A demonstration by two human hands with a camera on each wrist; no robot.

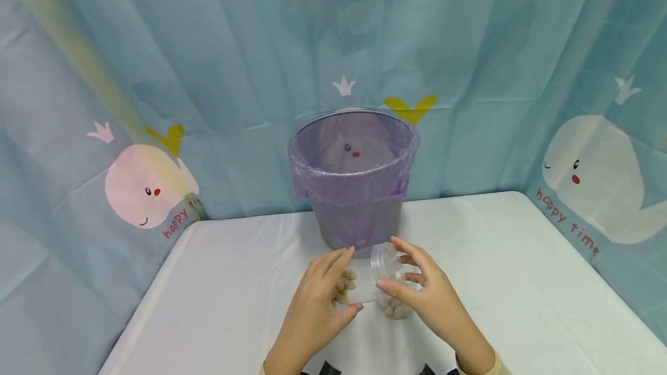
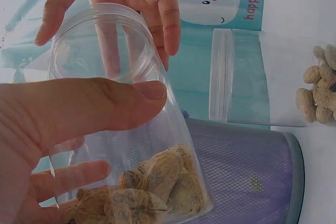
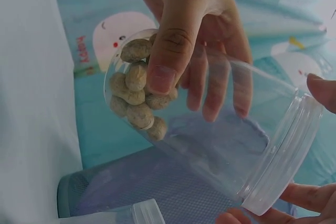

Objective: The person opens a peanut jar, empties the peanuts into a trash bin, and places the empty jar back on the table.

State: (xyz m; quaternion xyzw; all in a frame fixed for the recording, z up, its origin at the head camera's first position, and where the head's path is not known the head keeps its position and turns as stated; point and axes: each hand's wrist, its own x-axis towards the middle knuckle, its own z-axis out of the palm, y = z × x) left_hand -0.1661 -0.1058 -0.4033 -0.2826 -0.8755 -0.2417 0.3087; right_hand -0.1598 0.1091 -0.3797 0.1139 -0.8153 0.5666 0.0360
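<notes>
My left hand (image 1: 315,308) grips a clear plastic jar (image 2: 176,135) that lies tilted in the air. Unshelled peanuts (image 2: 164,174) are heaped at its base. A translucent lid (image 3: 286,156) caps the end facing right. Around that lid, my right hand (image 1: 432,300) is spread, thumb on one side and fingers on the other, loosely bent; a small gap shows in the left wrist view. A second lidded jar (image 2: 249,74), with peanuts in its bottom, stands upright on the table behind my hands, partly hidden in the head view.
A mesh bin (image 1: 356,219) with a purple bag over its rim stands at the back of the table. White cloth (image 1: 229,300) covers the table. Behind hangs a blue curtain (image 1: 234,62) with whale prints.
</notes>
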